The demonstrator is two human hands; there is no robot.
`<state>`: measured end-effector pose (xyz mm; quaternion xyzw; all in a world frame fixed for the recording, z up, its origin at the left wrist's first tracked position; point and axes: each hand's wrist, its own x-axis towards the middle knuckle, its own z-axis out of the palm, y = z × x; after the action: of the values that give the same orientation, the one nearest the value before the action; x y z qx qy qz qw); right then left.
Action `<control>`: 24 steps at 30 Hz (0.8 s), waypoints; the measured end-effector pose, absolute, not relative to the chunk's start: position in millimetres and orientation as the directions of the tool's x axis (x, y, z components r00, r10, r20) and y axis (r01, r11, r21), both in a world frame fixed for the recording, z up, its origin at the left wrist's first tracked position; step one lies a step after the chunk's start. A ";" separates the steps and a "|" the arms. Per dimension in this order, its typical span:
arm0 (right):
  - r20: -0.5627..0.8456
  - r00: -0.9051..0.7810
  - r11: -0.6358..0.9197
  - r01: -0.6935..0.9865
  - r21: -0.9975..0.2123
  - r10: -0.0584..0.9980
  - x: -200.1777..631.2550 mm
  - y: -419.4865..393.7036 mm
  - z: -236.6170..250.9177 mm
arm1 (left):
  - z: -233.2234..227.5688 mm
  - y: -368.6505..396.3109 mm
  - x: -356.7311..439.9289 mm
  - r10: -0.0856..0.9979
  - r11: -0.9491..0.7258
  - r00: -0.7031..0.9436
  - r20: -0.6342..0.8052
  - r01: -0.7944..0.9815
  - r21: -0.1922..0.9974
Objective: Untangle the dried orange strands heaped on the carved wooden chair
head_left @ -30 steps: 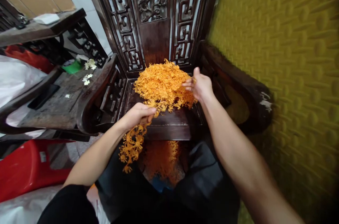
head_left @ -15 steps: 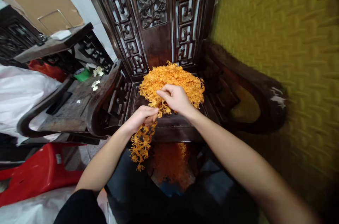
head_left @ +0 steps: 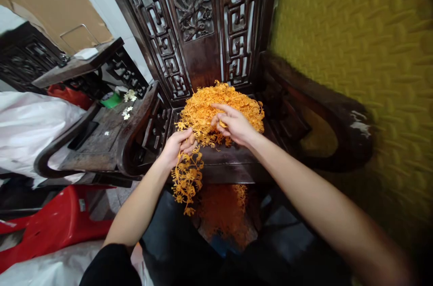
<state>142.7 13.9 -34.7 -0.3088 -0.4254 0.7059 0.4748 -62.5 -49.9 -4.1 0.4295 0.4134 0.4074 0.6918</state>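
A heap of small orange plastic flower sprigs [head_left: 206,108] lies on the seat of a dark carved wooden chair [head_left: 223,164]. My left hand [head_left: 177,144] grips a bunch of the orange sprigs [head_left: 185,180], which dangles below the seat's front edge. My right hand [head_left: 233,123] rests on the front of the heap, its fingers pinching a sprig there. More orange sprigs [head_left: 223,207] lie in a dark bag below, between my arms.
A second dark wooden chair [head_left: 101,139] stands to the left with a few white flowers [head_left: 127,112] and a green object [head_left: 111,100] on it. A red plastic stool [head_left: 57,223] and white sacks [head_left: 30,123] are at lower left. A yellow textured wall [head_left: 365,42] fills the right.
My right hand has come from the heap's right side to its front and taken hold of a sprig. My left hand has kept its dangling bunch. The view has shifted a little.
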 end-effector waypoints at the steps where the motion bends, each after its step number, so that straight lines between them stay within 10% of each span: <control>1: -0.095 -0.368 -0.255 -0.415 -0.873 0.925 134.7 7.7 -35.0 | -5.7 -48.4 -60.3 0.933 0.268 0.300 -0.199 -0.210 0.940; 12: -0.199 0.109 -0.114 -0.519 -0.847 0.974 78.7 -1.8 -51.9 | -37.4 -40.5 -10.8 0.996 -0.055 0.079 0.035 0.254 0.966; 24: 0.068 0.369 0.145 -0.185 -0.972 0.927 123.6 57.6 -48.8 | -20.4 -43.3 26.7 0.994 -0.036 0.099 0.040 -0.044 0.998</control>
<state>123.6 57.6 -48.8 -0.4996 -0.3710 0.4217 0.6595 26.7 -43.3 -20.4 0.5232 0.4543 0.4942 0.5250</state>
